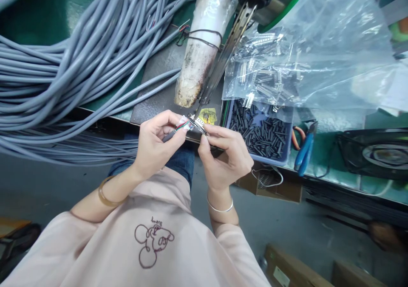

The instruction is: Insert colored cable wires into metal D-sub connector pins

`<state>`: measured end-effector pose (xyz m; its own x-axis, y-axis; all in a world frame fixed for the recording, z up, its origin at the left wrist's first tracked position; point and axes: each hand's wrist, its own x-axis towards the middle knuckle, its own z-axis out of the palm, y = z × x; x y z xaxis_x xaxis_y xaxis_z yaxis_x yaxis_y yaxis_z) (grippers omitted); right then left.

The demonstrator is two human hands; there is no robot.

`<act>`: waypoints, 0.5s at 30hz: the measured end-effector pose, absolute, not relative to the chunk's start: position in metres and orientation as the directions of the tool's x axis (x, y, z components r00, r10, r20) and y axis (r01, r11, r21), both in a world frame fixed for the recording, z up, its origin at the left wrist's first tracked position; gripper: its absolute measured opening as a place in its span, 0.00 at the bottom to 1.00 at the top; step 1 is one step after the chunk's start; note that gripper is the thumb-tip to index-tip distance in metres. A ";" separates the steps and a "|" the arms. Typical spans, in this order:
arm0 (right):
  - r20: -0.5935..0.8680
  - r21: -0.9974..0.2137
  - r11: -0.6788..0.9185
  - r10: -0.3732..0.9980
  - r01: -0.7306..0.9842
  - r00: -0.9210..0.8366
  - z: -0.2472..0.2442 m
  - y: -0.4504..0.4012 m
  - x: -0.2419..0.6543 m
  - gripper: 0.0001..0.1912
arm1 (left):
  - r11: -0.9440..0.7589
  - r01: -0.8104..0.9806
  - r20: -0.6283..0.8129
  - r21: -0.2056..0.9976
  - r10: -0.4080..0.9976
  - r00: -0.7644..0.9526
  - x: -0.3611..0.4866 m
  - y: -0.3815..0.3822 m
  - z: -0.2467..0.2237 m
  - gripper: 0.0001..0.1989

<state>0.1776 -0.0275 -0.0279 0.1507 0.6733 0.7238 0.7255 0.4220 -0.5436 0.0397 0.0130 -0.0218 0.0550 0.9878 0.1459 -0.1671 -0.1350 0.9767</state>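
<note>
My left hand point(161, 138) pinches the stripped end of a grey cable point(168, 136), where thin red, green and other coloured wires fan out. Between thumb and finger, my right hand point(225, 151) grips a small metal connector point(198, 125) with a row of pins. The wire ends meet the connector's pin row. Just above them sits the tip of a soldering iron point(219, 66), which slants down from a mount beside a thick whitish, scorched tube point(200, 45). Which wire touches which pin is too small to tell.
A large bundle of grey cables point(79, 74) covers the left. On the right are a blue bin point(283, 157) of short black tubes, a clear bag point(334, 57) with metal connectors, cutters point(306, 149) with blue and orange handles, and a black fan point(376, 151).
</note>
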 end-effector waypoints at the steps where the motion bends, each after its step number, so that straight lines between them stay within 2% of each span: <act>1: 0.723 -0.545 0.422 0.674 0.725 0.151 -0.027 -0.027 0.177 0.09 | -0.139 -0.168 0.150 0.976 0.987 0.054 0.040 0.013 -0.022 0.05; 8: 0.715 -0.560 0.434 0.683 0.706 0.148 -0.026 -0.026 0.177 0.10 | -0.109 -0.184 0.121 0.977 0.991 0.058 0.039 0.013 -0.021 0.05; 15: 0.715 -0.563 0.432 0.682 0.705 0.152 -0.027 -0.026 0.177 0.10 | -0.157 -0.167 0.170 0.973 0.983 0.065 0.039 0.013 -0.022 0.05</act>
